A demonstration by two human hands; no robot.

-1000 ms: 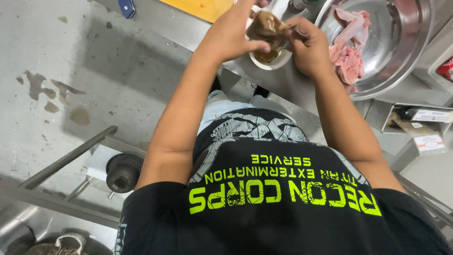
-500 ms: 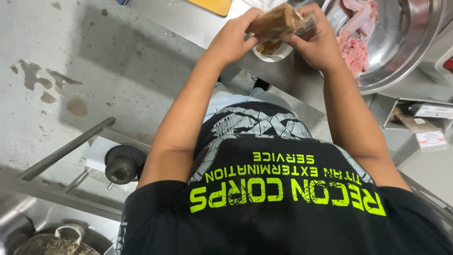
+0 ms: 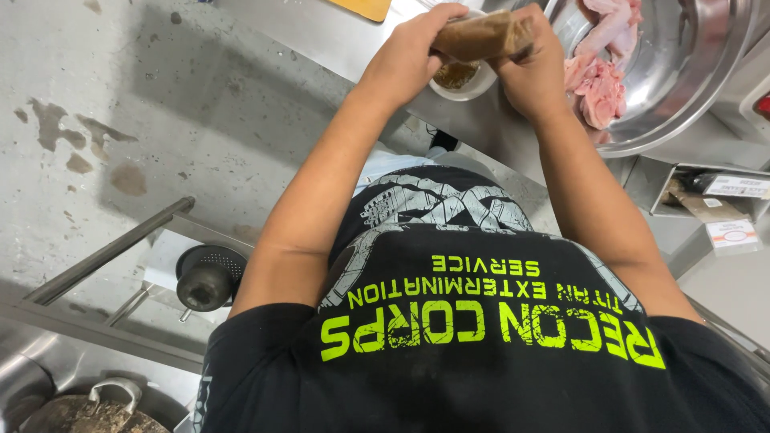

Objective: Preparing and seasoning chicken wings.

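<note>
Shifted since half a second ago: brown packet [image 3: 485,36] tipped from slanted to nearly level, both hands drawn closer over the small white bowl [image 3: 461,78]; camera view slid a little so the bowl sits nearer the top edge.

Held now between both hands above the bowl, near the worktop [image 3: 489,128] front edge; left hand [image 3: 409,52] closed on the packet's left end, thumb under, fingers [image 3: 445,14] curled over the top; right hand [image 3: 537,68] closed on the right end, fingers [image 3: 529,32] wrapped round it, knuckles toward the camera; middle of the packet bare between the two grips; lower side just above the bowl's rim, touching or not cannot tell.

Brown stuff visible inside the bowl, directly under the packet.

Just right of the right hand, a big steel basin [image 3: 682,96] holding raw pink meat [image 3: 597,80]; basin rim overhanging the worktop's front edge.

At the far edge, top centre, corner of a yellow board [image 3: 365,8].

Below the worktop, grey stained floor [image 3: 160,104]; black shirt [image 3: 481,353] filling the lower view.
</note>
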